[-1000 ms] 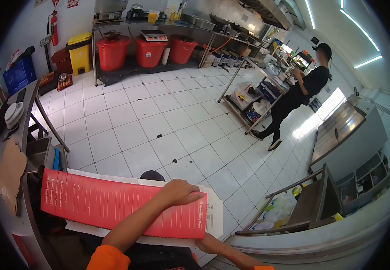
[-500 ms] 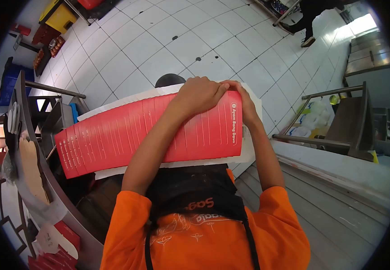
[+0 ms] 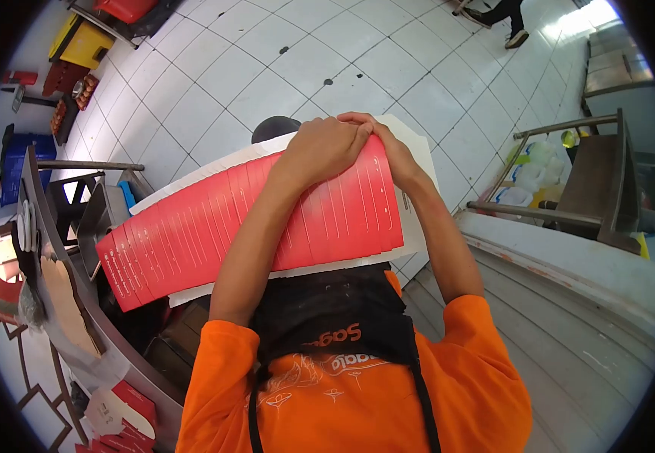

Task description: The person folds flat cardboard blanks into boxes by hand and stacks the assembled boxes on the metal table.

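A long row of overlapping red cardboard sheets (image 3: 191, 226), fanned like flat box blanks, lies across my lap above the black apron (image 3: 335, 302). Their white undersides or backing show along the far edge and at the right end. My left hand (image 3: 323, 151) is laid over the upper right part of the row, its fingers bent at the far edge. Around the far right corner wraps my right hand (image 3: 394, 155), its fingertips meeting those of my left hand. Fine pale lettering is visible at the row's left end.
At left a curved metal counter edge (image 3: 108, 332) runs close by, with cut cardboard pieces (image 3: 63, 302) on it. A metal-framed rack (image 3: 591, 181) holding plastic bags stands at right. White floor tiles (image 3: 252, 68) lie ahead, where another person's legs (image 3: 505, 19) show.
Both hands and the row's right end have shifted slightly up and left in view. The large white lettering at the right end no longer shows. The other person's legs appear higher in view.
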Demonstrator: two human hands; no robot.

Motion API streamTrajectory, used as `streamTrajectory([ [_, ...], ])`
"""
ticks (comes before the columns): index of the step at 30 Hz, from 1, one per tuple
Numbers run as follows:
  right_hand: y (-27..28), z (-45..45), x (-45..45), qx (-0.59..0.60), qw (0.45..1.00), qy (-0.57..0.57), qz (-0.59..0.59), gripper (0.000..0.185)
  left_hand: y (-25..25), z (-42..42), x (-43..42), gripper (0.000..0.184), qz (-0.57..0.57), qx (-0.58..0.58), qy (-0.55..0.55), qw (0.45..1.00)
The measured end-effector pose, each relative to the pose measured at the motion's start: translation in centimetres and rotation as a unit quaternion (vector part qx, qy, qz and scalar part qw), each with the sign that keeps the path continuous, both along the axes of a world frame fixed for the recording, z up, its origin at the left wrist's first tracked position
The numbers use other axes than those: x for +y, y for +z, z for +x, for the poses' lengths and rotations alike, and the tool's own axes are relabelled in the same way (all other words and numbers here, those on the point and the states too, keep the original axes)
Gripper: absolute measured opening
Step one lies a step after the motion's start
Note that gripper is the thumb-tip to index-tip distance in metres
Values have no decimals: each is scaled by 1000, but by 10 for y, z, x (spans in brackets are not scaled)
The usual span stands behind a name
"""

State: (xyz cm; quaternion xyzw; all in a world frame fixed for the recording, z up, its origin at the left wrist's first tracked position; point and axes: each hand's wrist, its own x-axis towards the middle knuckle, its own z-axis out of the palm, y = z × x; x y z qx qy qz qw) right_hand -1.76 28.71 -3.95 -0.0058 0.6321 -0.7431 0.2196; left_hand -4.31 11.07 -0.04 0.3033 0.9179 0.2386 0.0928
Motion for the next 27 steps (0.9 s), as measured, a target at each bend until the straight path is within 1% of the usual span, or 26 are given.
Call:
streamTrajectory([
  [2, 3, 1, 1, -34, 999, 2, -5, 52, 8, -1, 0, 48, -21, -50, -3, 999],
  [5, -5, 0, 4, 3, 1000, 16, -12, 53, 1, 1, 2, 49, 14, -57, 24, 998],
  [8, -5, 1, 4, -10, 1000, 20, 6, 56, 6, -5, 2, 49, -14, -118, 24, 993],
  [11, 1, 12, 9, 31, 997, -16, 68, 58, 0, -6, -1, 54, 36, -132, 19, 990],
  [14, -5, 48, 28, 150, 971, -85, 167, 65, 3, -7, -4, 47, 94, -133, -12, 987],
  [16, -11, 87, 43, 90, 986, -92, 105, 72, 9, -4, -4, 45, 69, -143, 0, 987],
  [17, -15, 109, 45, 67, 990, -78, 93, 75, 11, -3, -3, 44, 55, -149, 6, 987],
  [18, -18, 132, 45, 42, 994, -66, 80, 78, 8, -3, -3, 43, 65, -124, 2, 990],
  [20, -21, 170, 29, -36, 993, -81, 73, 76, -1, 1, -2, 43, 82, -80, -9, 993],
  [21, -23, 180, 18, -56, 990, -123, 30, 75, -2, 5, -2, 41, 87, -81, -12, 993],
  [23, -26, 192, 5, -92, 973, -206, -53, 73, 2, 6, 0, 40, 97, -79, -16, 992],
  [26, -34, 195, 7, -101, 979, -173, -47, 71, 11, 6, 0, 38, 36, -97, -3, 995],
  [27, -34, 197, 7, -94, 978, -183, -45, 71, 9, 6, 0, 38, 33, -100, -5, 994],
])
